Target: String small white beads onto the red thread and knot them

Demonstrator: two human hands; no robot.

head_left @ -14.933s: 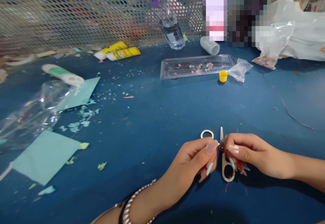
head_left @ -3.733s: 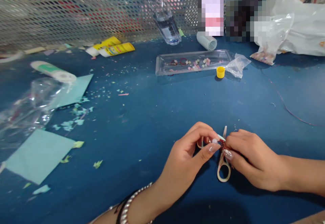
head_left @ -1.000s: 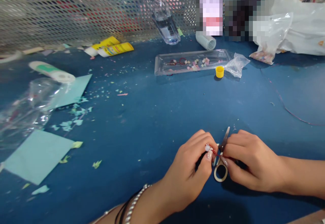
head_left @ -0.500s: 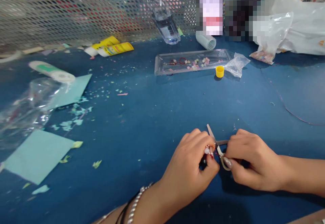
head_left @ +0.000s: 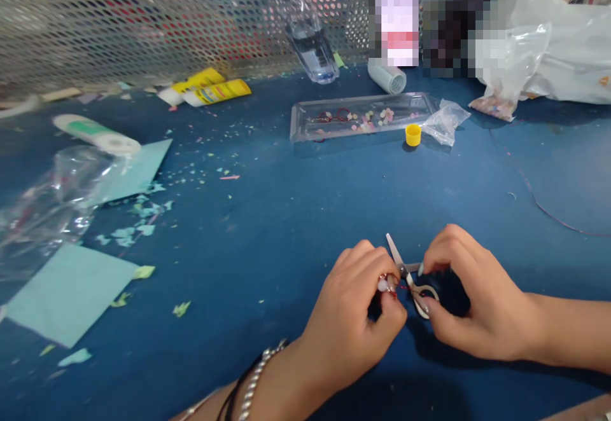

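Note:
My left hand (head_left: 356, 310) is closed in a pinch on a small beaded piece with a pale round bead (head_left: 382, 285) and red cord; the rest of it is hidden by the fingers. A short red thread (head_left: 403, 287) runs from it towards the scissors. The small scissors (head_left: 403, 269) lie with blades spread on the blue table, just right of that hand. Over their handle loops is my right hand (head_left: 470, 303), open, thumb and forefinger apart. Its thumb tip is at the handle; whether it touches is unclear.
Behind the hands is a clear plastic tray (head_left: 305, 130) holding beads, beside a yellow cap (head_left: 413, 135) and crumpled plastic (head_left: 446, 122). A bottle (head_left: 312, 49) and glue tubes (head_left: 217, 92) are farther back. Paper scraps surround blue-green paper (head_left: 71, 294) at left. Loose thread (head_left: 539, 205) lies right.
The right hand's thumb and forefinger have parted, uncovering the scissors' handle loops. My left hand has shifted slightly left with the beaded piece, and the scissors have moved a little.

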